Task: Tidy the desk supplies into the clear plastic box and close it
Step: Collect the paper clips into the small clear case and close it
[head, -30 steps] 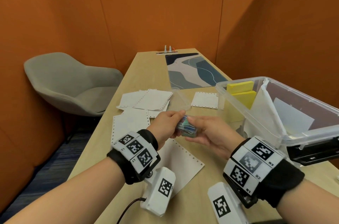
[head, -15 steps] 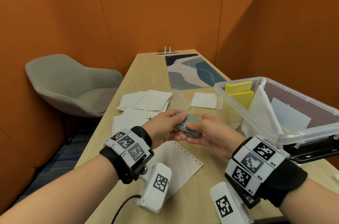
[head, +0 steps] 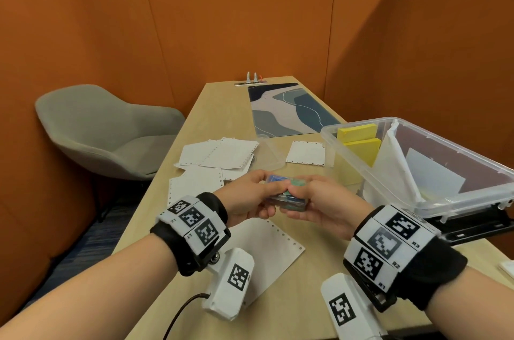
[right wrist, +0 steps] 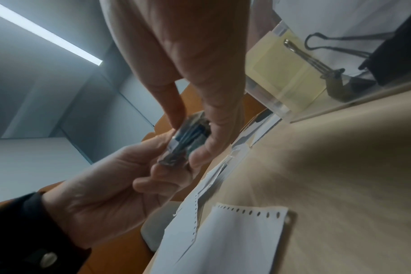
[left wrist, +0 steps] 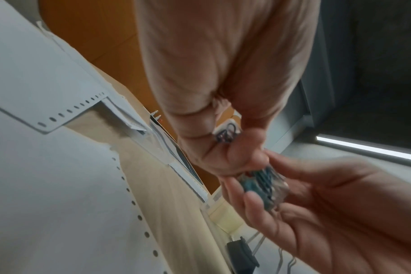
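Hands: two, left hand [head: 250,195], right hand [head: 325,206]
Small clear case [head: 286,195]: one
Clear plastic box [head: 445,181]: one
Yellow pads [head: 358,142]: two
Chair [head: 105,131]: one
Desk mat [head: 289,108]: one
Binder clips [right wrist: 392,61]: at least two

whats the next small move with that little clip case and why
Probably carry the small clear case right and lower it into the open clear plastic box. Both hands, left and right, grip it just beside the box, which already holds yellow pads.

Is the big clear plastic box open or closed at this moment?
Open. The clear plastic box has no lid on top; its rim is bare, and the yellow pads inside show from above.
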`<state>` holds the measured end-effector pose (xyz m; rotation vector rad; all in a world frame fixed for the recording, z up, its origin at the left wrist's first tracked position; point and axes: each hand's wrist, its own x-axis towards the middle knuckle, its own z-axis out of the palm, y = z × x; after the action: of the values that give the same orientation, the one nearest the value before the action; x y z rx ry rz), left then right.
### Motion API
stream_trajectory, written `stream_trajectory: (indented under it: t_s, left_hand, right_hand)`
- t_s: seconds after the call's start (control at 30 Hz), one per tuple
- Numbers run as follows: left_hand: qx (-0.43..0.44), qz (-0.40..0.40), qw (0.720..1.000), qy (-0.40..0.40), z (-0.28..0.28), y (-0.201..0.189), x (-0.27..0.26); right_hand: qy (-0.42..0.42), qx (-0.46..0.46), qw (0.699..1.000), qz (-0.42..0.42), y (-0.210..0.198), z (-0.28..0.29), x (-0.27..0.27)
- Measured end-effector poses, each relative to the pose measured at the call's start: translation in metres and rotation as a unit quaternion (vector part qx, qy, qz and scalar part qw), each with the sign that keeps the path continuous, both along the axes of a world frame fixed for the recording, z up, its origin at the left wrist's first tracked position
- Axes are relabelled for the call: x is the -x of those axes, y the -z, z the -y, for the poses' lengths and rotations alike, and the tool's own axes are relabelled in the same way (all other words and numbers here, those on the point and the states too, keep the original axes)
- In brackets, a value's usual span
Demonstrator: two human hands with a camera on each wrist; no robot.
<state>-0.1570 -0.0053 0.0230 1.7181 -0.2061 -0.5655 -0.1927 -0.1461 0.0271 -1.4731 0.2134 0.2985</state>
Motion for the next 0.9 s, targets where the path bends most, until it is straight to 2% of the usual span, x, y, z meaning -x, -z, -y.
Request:
stream_trajectory:
  t_s: [0.2, 0.37, 0.67, 0.9]
  left_hand:
    - [-0.027, 0.024, 0.999, 0.027, 0.0019, -0.0016, 0.0046]
    - [-0.015, 0.030, 0.997, 0.063, -0.0056, -0.0044, 0.0038]
    - [0.029, 0.026, 0.999, 0.030, -0.0068, 0.0011, 0.0021]
    - [0.052, -0.001, 0.998, 0.044, -0.0052, 0.0014, 0.0020]
  right_hand:
    - [0.024, -0.012, 1.000, 0.013, -0.0003, 0.0000, 0.0011]
    - [-0.015, -0.002, 1.000, 0.002, -0.0032, 0.0002, 0.0048]
    - [-0.032, -0.044, 0.998, 0.000, -0.0041, 0.0060, 0.0061]
    - [-0.032, 0.010, 0.999, 0.014, -0.0062, 0.0031, 0.0062]
